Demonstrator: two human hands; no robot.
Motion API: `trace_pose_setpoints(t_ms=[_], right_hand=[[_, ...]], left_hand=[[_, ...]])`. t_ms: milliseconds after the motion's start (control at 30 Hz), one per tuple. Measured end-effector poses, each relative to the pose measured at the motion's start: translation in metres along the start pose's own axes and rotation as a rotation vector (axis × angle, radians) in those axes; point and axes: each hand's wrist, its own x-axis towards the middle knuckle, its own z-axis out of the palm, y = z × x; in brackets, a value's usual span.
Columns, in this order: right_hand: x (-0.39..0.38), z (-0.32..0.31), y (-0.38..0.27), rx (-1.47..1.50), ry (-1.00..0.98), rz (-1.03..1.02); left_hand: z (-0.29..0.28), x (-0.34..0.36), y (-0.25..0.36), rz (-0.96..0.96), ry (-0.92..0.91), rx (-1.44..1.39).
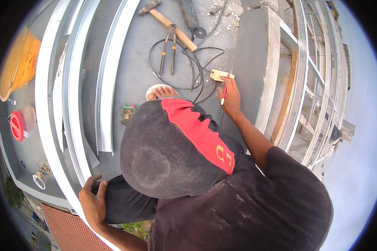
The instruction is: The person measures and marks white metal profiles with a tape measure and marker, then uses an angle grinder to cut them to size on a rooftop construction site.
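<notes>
My right hand (231, 97) reaches forward over the grey floor, a slim red pen (225, 91) with a white end held between its fingers. Its fingertips touch a cream extension socket (218, 75) with a black cable (199, 79) looped beside it. My left hand (94, 200) rests at my dark trouser leg, close by a long white metal profile (50, 125); its fingers are bent loosely and thumb apart, holding nothing visible. My raised knee, in black trousers with a red stripe, hides part of the floor. Ahead lie a wooden-handled hammer (171, 26) and end-cutting pincers (168, 50).
An angle grinder (189, 16) lies near rubble (228, 19). Several metal channels (113, 75) run along the left, beyond them an orange tub (21, 62) and a red-lidded container (17, 125). At right stand a low wall (255, 54) and metal framing (318, 75); rooftops show below left.
</notes>
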Motion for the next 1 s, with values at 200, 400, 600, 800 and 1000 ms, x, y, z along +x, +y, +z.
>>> trace_pose_setpoints(t_ms=[200,400,600,800,1000], right_hand=[[0.003,0.047,0.044,0.085,0.089,-0.164],[0.114,0.048,-0.151,0.191,-0.175,-0.709],[0.127,0.135,-0.173,-0.284,-0.349,-0.827],[0.122,0.153,-0.15,-0.416,-0.442,-0.729],[0.137,0.171,-0.123,-0.298,-0.379,-0.849]], left_hand=[[0.002,-0.006,0.017,-0.037,0.122,0.066],[0.001,-0.011,0.029,-0.091,0.194,-0.022],[0.002,-0.031,0.022,-0.117,0.253,-0.068],[0.011,-0.069,0.01,-0.22,0.465,-0.084],[0.016,-0.079,0.007,-0.222,0.573,-0.212]])
